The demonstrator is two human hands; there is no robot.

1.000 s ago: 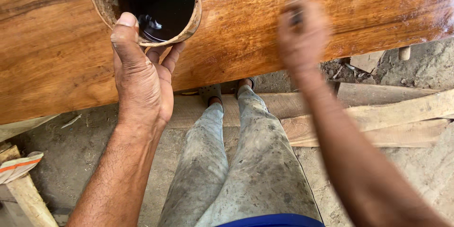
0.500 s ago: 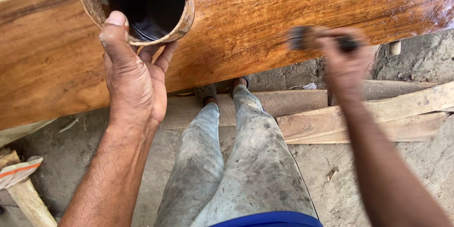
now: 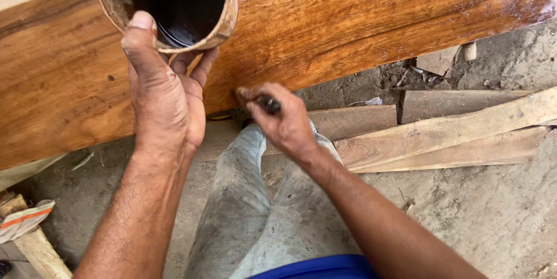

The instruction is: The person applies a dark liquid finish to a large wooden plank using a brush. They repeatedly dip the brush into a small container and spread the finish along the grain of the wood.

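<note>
Wooden slab: a broad glossy brown plank, wet-looking, runs across the far part of the scene, sloping up to the right.
Loose boards: pale lengths lie on the dusty ground at right, beyond your grey trouser legs.
Your left arm: it reaches up from the near left, wrist straight.
Left hand: it grips a round stained tin of dark liquid, thumb hooked over the near rim, fingers curled beneath.
Your right arm: it comes in from the near right, angled leftward.
Right hand: it is clenched on a brush, whose tip touches the slab's lower edge, just right of the tin.
</note>
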